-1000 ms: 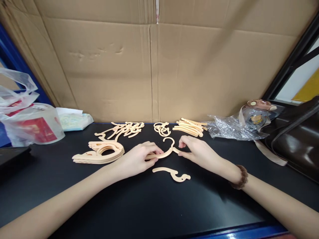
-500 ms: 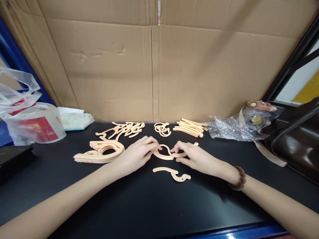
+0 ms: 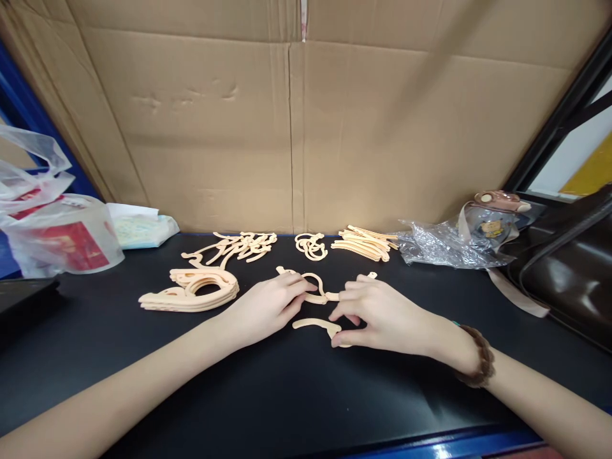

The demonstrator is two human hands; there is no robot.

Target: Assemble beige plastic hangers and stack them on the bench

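Observation:
A small pale wooden hanger (image 3: 316, 288) lies flat on the black table (image 3: 287, 395), hook towards me. My left hand (image 3: 268, 305) rests on its left arm, fingers curled loosely over it. My right hand (image 3: 377, 312) covers its right arm, and the fingertips press on a loose curved wooden piece (image 3: 313, 324) lying nearer to me. A brown bead bracelet (image 3: 478, 363) sits on my right wrist.
A stack of finished hangers (image 3: 191, 293) lies to the left. Loose curved pieces (image 3: 234, 247), hooks (image 3: 310, 246) and bars (image 3: 366, 243) lie at the back by a cardboard wall (image 3: 296, 127). Plastic bags (image 3: 57, 236) stand left; crumpled wrap (image 3: 444, 245) and a brown bag (image 3: 564, 268) right.
The hanger has been turned over flat, its hook now pointing towards me. My right hand has moved down and nearer, onto the loose curved piece.

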